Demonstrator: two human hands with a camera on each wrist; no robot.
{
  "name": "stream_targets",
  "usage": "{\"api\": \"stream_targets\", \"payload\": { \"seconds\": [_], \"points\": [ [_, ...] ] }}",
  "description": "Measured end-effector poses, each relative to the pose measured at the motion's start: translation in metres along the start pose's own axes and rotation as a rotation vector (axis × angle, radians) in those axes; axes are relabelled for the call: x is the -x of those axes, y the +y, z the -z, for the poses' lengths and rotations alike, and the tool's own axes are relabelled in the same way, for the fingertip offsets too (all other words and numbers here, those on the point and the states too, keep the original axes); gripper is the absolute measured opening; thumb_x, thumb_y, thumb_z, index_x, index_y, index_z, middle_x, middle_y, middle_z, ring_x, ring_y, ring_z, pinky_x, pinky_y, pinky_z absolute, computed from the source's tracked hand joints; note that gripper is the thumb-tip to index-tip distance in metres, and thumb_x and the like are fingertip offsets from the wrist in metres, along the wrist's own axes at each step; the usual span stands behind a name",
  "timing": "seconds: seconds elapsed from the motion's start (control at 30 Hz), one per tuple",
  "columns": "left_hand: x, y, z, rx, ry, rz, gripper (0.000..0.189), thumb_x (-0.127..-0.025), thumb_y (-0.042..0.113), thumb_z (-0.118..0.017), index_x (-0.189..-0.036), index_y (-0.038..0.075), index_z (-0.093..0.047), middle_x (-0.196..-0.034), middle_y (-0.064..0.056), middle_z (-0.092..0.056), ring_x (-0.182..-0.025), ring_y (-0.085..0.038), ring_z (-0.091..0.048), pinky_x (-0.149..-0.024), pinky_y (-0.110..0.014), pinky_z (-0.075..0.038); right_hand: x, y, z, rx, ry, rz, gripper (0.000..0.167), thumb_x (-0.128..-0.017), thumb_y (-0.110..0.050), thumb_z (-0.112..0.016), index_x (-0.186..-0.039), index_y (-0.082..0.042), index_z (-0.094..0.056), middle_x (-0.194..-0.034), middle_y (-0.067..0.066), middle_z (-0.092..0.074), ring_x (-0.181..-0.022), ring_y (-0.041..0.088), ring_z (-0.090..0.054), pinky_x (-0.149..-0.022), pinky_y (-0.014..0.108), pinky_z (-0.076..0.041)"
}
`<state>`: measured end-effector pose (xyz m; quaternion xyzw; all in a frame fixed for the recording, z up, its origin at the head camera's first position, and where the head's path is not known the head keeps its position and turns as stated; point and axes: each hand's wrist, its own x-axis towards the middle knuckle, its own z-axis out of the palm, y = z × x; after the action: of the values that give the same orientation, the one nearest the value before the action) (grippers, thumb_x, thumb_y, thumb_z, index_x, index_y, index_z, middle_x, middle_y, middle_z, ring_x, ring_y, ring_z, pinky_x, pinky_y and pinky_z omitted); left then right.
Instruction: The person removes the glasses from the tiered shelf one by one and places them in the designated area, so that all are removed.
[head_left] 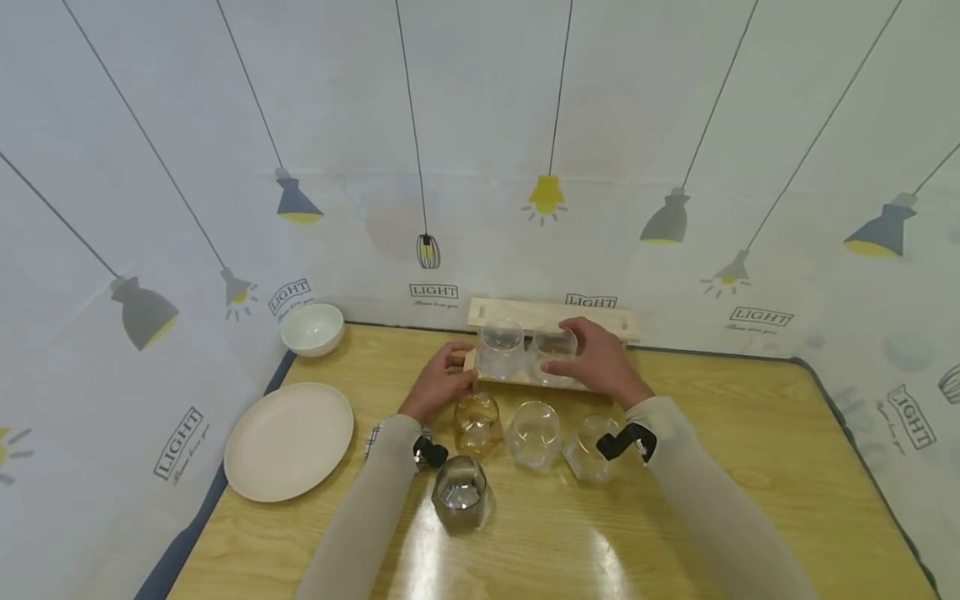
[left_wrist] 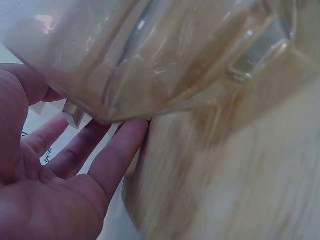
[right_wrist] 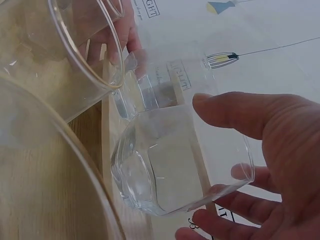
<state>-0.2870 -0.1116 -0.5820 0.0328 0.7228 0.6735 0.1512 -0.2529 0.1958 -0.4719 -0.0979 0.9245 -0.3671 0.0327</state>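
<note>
My right hand point(head_left: 597, 358) holds a clear glass point(right_wrist: 165, 160) between thumb and fingers on a light wooden rack point(head_left: 480, 371) against the wall. Left of it on the rack stands a second clear glass point(head_left: 501, 350). At the rack's left end my left hand point(head_left: 437, 385) grips the wood, with a corner of it point(left_wrist: 73, 114) showing between thumb and fingers. An amber glass point(head_left: 477, 427) stands just in front of that hand and covers much of the left wrist view. Two more clear glasses, one in the middle point(head_left: 535, 437) and one by the right wrist point(head_left: 588, 454), stand in front of the rack.
A smoky grey glass point(head_left: 460, 497) stands nearer me, between the forearms. On the left are a pale plate point(head_left: 288, 442) and a white bowl point(head_left: 312, 330). A patterned wall point(head_left: 495, 225) rises directly behind the rack at the table's point(head_left: 727, 450) back edge.
</note>
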Motion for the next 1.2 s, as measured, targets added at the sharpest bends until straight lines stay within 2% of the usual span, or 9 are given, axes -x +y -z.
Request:
{"api": "stream_targets", "payload": {
  "seconds": [0.17, 0.4, 0.67, 0.8, 0.87, 0.93, 1.0, 1.1, 1.2],
  "points": [
    [0.002, 0.002, 0.0, 0.011, -0.004, 0.004, 0.051, -0.097, 0.014, -0.076, -0.144, 0.023, -0.056, -0.139, -0.019, -0.059, -0.118, -0.032, -0.069, -0.09, -0.039, -0.067, 0.005, 0.002, -0.001, -0.111, 0.001, -0.05, 0.082, -0.083, -0.054, -0.088, -0.146, -0.019, -0.051, -0.154, 0.011, -0.053, -0.138, 0.039, -0.054, -0.106, 0.06, -0.054],
    [0.006, 0.009, -0.004, 0.0, 0.011, 0.007, 0.05, -0.098, 0.013, -0.074, -0.144, 0.021, -0.056, -0.139, -0.02, -0.059, -0.116, -0.031, -0.069, -0.091, -0.038, -0.066, 0.017, 0.002, 0.003, -0.194, 0.083, -0.007, 0.072, -0.083, -0.057, -0.087, -0.134, -0.018, -0.054, -0.144, 0.005, -0.058, -0.124, 0.032, -0.058, -0.096, 0.05, -0.053],
    [0.007, 0.011, -0.005, 0.004, 0.028, 0.029, 0.052, -0.097, 0.012, -0.075, -0.144, 0.023, -0.056, -0.138, -0.02, -0.06, -0.118, -0.032, -0.069, -0.091, -0.038, -0.066, 0.036, -0.013, 0.013, -0.268, 0.086, 0.056, 0.068, -0.09, -0.05, -0.083, -0.141, -0.019, -0.051, -0.144, 0.006, -0.06, -0.128, 0.033, -0.06, -0.106, 0.059, -0.052],
    [0.007, 0.011, -0.005, 0.01, 0.024, 0.038, 0.052, -0.098, 0.012, -0.075, -0.144, 0.022, -0.056, -0.139, -0.02, -0.059, -0.117, -0.032, -0.068, -0.09, -0.038, -0.066, 0.052, -0.021, 0.014, -0.275, 0.098, 0.11, 0.063, -0.094, -0.041, -0.081, -0.145, -0.019, -0.051, -0.148, 0.005, -0.058, -0.142, 0.035, -0.053, -0.107, 0.062, -0.053],
    [0.007, 0.011, -0.006, 0.015, 0.02, 0.036, 0.052, -0.097, 0.012, -0.075, -0.145, 0.021, -0.055, -0.14, -0.02, -0.059, -0.116, -0.031, -0.068, -0.09, -0.037, -0.066, 0.061, -0.026, 0.014, -0.292, 0.109, 0.152, 0.059, -0.095, -0.034, -0.081, -0.144, -0.018, -0.052, -0.145, 0.006, -0.06, -0.142, 0.033, -0.053, -0.098, 0.057, -0.059],
    [0.007, 0.011, -0.006, 0.022, 0.014, 0.035, 0.052, -0.098, 0.011, -0.075, -0.145, 0.02, -0.055, -0.14, -0.02, -0.059, -0.115, -0.03, -0.068, -0.089, -0.037, -0.066, 0.07, -0.032, 0.014, -0.324, 0.12, 0.206, 0.055, -0.094, -0.026, -0.082, -0.142, -0.016, -0.055, -0.139, 0.009, -0.062, -0.138, 0.032, -0.055, -0.081, 0.045, -0.064],
    [0.007, 0.011, -0.006, 0.033, 0.01, 0.031, 0.052, -0.098, 0.011, -0.074, -0.145, 0.02, -0.055, -0.14, -0.02, -0.059, -0.114, -0.03, -0.068, -0.09, -0.037, -0.066, 0.079, -0.036, 0.013, -0.355, 0.119, 0.25, 0.054, -0.093, -0.019, -0.082, -0.14, -0.014, -0.056, -0.134, 0.01, -0.063, -0.131, 0.03, -0.059, -0.069, 0.036, -0.063],
    [0.007, 0.011, -0.005, 0.046, 0.008, 0.034, 0.053, -0.097, 0.01, -0.075, -0.145, 0.02, -0.055, -0.14, -0.021, -0.059, -0.114, -0.03, -0.068, -0.09, -0.037, -0.066, 0.092, -0.043, 0.01, -0.37, 0.115, 0.282, 0.056, -0.09, -0.013, -0.084, -0.139, -0.015, -0.057, -0.131, 0.01, -0.064, -0.126, 0.026, -0.061, -0.07, 0.027, -0.062],
    [0.006, 0.01, -0.004, 0.051, 0.006, 0.039, 0.052, -0.097, 0.01, -0.075, -0.145, 0.02, -0.055, -0.139, -0.02, -0.059, -0.114, -0.03, -0.068, -0.09, -0.037, -0.066, 0.105, -0.048, 0.006, -0.353, 0.101, 0.3, 0.06, -0.088, -0.013, -0.085, -0.141, -0.016, -0.056, -0.132, 0.007, -0.066, -0.121, 0.023, -0.065, -0.083, 0.031, -0.065]
  ]
}}
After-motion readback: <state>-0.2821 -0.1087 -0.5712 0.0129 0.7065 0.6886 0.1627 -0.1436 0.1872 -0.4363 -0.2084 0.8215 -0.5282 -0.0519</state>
